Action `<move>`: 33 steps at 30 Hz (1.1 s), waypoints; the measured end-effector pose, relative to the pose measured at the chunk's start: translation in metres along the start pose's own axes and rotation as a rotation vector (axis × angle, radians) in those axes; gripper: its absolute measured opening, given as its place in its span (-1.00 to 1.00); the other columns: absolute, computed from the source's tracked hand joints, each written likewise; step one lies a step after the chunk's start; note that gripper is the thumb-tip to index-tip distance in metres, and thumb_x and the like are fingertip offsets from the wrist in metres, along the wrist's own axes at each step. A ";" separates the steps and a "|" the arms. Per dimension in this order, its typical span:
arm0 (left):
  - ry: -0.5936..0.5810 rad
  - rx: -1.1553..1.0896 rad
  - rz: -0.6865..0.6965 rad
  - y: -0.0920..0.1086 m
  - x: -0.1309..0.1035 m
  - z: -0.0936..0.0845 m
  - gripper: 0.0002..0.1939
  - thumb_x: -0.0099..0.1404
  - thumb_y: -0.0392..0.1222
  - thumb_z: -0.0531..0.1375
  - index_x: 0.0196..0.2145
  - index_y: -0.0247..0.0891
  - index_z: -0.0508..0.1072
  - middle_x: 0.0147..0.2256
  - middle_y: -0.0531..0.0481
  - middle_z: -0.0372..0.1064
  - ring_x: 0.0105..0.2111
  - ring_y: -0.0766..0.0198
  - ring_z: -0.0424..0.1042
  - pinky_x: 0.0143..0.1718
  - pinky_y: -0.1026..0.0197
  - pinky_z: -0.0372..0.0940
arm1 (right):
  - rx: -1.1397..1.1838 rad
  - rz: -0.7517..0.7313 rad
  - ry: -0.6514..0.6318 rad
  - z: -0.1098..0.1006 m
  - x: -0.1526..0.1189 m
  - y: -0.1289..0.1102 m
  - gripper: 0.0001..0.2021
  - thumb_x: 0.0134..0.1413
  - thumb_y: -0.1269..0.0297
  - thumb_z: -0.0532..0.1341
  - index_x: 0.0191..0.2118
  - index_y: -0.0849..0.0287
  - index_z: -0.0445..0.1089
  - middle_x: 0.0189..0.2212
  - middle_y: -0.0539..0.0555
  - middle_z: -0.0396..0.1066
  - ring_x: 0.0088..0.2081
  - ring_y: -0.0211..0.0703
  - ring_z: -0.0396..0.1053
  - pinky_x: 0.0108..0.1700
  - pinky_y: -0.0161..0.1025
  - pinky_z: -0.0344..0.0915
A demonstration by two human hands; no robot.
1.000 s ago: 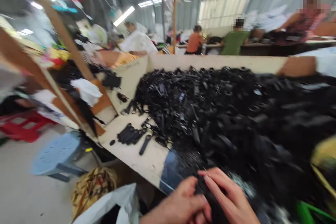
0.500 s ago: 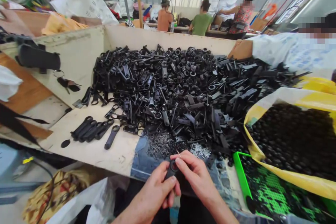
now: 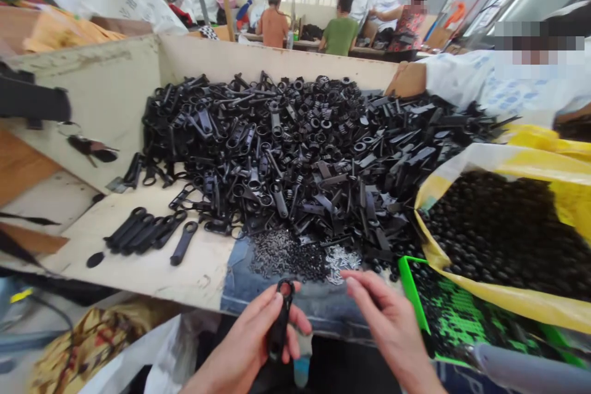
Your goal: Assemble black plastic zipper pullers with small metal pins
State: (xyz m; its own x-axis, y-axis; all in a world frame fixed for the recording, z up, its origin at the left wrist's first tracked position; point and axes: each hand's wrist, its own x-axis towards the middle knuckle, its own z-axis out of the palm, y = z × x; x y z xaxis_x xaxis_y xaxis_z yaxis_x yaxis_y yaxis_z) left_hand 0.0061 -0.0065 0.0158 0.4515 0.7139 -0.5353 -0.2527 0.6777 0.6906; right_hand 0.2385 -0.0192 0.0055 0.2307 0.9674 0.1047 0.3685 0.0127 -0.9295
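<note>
Right hand [image 3: 388, 311], finger closure indeterminable, is nearer the silver pins [image 3: 341, 258]; left hand [image 3: 252, 329] clasps black handle [image 3: 277, 333], ring end pinward.

Parts heap [image 3: 277, 194] on the table [image 3: 198, 277]
Pins [image 3: 342, 258] lie before it, handles [image 3: 154, 231] left, the tray [image 3: 414, 295] and bag [image 3: 535, 163] right.

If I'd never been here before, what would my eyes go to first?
Probably the huge black heap, filling the middle of the picture. Next might come the bright green tray at the lower right, with the big yellow bag just beyond it. Then, near the bottom middle, you'd spot the left hand holding a ring-ended black part, and the right hand near the silver pins.
</note>
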 end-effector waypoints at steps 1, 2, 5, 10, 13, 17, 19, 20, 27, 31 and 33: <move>-0.009 -0.058 -0.014 0.001 -0.001 0.001 -0.42 0.38 0.16 0.22 0.17 -0.32 0.40 -0.23 -0.18 0.58 -0.43 0.27 0.47 -0.39 0.26 0.24 | -0.058 -0.027 0.021 -0.010 0.002 0.005 -0.71 0.24 0.00 0.30 -0.21 0.09 0.65 -0.34 0.08 0.58 -0.31 -0.09 0.51 -0.26 -0.30 0.42; -0.015 -0.098 -0.020 0.002 -0.002 0.002 -0.44 0.38 0.12 0.24 0.15 -0.35 0.41 -0.23 -0.20 0.58 -0.42 0.26 0.48 -0.38 0.26 0.25 | -0.106 -0.057 0.015 -0.017 0.004 0.010 -0.72 0.23 0.00 0.31 -0.22 0.09 0.65 -0.36 0.07 0.58 -0.33 -0.09 0.51 -0.27 -0.30 0.42; -0.007 -0.165 -0.036 0.004 -0.003 0.005 -0.49 0.37 0.05 0.26 0.11 -0.39 0.42 -0.23 -0.24 0.59 -0.41 0.25 0.50 -0.35 0.25 0.26 | -0.198 -0.137 -0.042 -0.026 0.005 0.018 -0.75 0.27 0.04 0.28 -0.22 0.06 0.64 -0.37 0.04 0.59 -0.33 -0.11 0.54 -0.25 -0.32 0.42; 0.019 -0.199 -0.054 0.008 -0.004 0.007 -0.56 0.39 -0.05 0.22 0.09 -0.42 0.41 -0.21 -0.29 0.60 -0.40 0.24 0.52 -0.34 0.25 0.25 | -0.277 -0.187 -0.112 -0.015 0.004 0.018 -0.73 0.36 0.06 0.20 -0.18 0.05 0.61 -0.32 0.04 0.58 -0.28 -0.11 0.56 -0.22 -0.31 0.43; 0.012 -0.218 -0.057 0.009 -0.006 0.006 -0.50 0.30 -0.08 0.26 0.11 -0.42 0.41 -0.17 -0.32 0.60 -0.37 0.22 0.52 -0.32 0.25 0.26 | -0.294 -0.210 -0.134 -0.008 0.006 0.013 -0.71 0.39 0.06 0.16 -0.20 0.04 0.59 -0.32 0.05 0.58 -0.28 -0.11 0.56 -0.23 -0.31 0.43; 0.100 -0.047 -0.002 0.008 -0.008 -0.005 -0.49 0.17 -0.09 0.35 0.03 -0.37 0.47 -0.37 -0.09 0.55 -0.47 0.32 0.41 -0.37 0.29 0.24 | -0.312 -0.245 -0.158 -0.001 0.006 0.007 -0.69 0.40 0.04 0.13 -0.24 0.03 0.58 -0.33 0.03 0.60 -0.31 -0.12 0.59 -0.27 -0.32 0.44; 0.246 0.160 0.074 0.007 -0.007 -0.017 -0.54 0.11 -0.02 0.38 -0.09 -0.33 0.50 -0.53 0.08 0.41 -0.55 0.35 0.30 -0.47 0.32 0.18 | -0.340 -0.241 -0.182 0.003 0.004 0.006 -0.70 0.39 0.04 0.14 -0.22 0.01 0.57 -0.40 -0.02 0.61 -0.41 -0.14 0.58 -0.35 -0.33 0.42; 0.334 0.272 0.119 0.007 -0.007 -0.023 -0.56 0.08 0.03 0.39 -0.16 -0.31 0.51 -0.56 0.11 0.36 -0.58 0.35 0.26 -0.52 0.32 0.15 | -0.357 -0.237 -0.201 0.006 0.002 0.007 -0.71 0.39 0.04 0.14 -0.21 0.00 0.57 -0.46 -0.06 0.59 -0.48 -0.16 0.55 -0.40 -0.33 0.40; 0.573 1.051 0.404 0.012 -0.007 -0.047 -0.75 0.37 -0.04 0.12 -0.38 -0.19 0.48 -0.49 0.08 0.42 -0.43 0.21 0.42 -0.36 0.24 0.18 | -0.401 -0.304 -0.331 0.039 0.004 -0.002 -0.74 0.45 0.14 0.06 -0.13 0.02 0.49 -0.49 -0.09 0.53 -0.52 -0.20 0.50 -0.43 -0.33 0.31; 0.549 1.289 0.455 0.012 0.000 -0.041 -0.79 0.40 -0.21 0.08 -0.36 -0.16 0.47 -0.48 0.09 0.47 -0.44 0.21 0.47 -0.36 0.24 0.18 | -0.488 -0.385 -0.321 0.067 0.010 -0.012 -0.68 0.49 0.18 -0.01 -0.23 0.05 0.44 -0.34 0.00 0.51 -0.37 -0.19 0.54 -0.35 -0.33 0.31; 0.546 1.385 0.478 0.011 0.005 -0.038 -0.82 0.38 -0.29 0.11 -0.30 -0.15 0.51 -0.42 0.07 0.54 -0.40 0.19 0.53 -0.35 0.24 0.21 | -0.569 -0.410 -0.284 0.079 0.013 -0.013 -0.66 0.49 0.21 -0.02 -0.28 0.05 0.42 -0.37 0.00 0.47 -0.38 -0.20 0.52 -0.38 -0.32 0.25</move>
State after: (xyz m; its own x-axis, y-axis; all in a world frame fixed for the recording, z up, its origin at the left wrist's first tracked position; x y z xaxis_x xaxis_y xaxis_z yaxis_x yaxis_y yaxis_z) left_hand -0.0270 0.0115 0.0017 0.1318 0.9906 -0.0366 0.8168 -0.0876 0.5702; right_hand 0.1659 0.0136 -0.0089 -0.2372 0.9424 0.2359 0.8010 0.3271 -0.5014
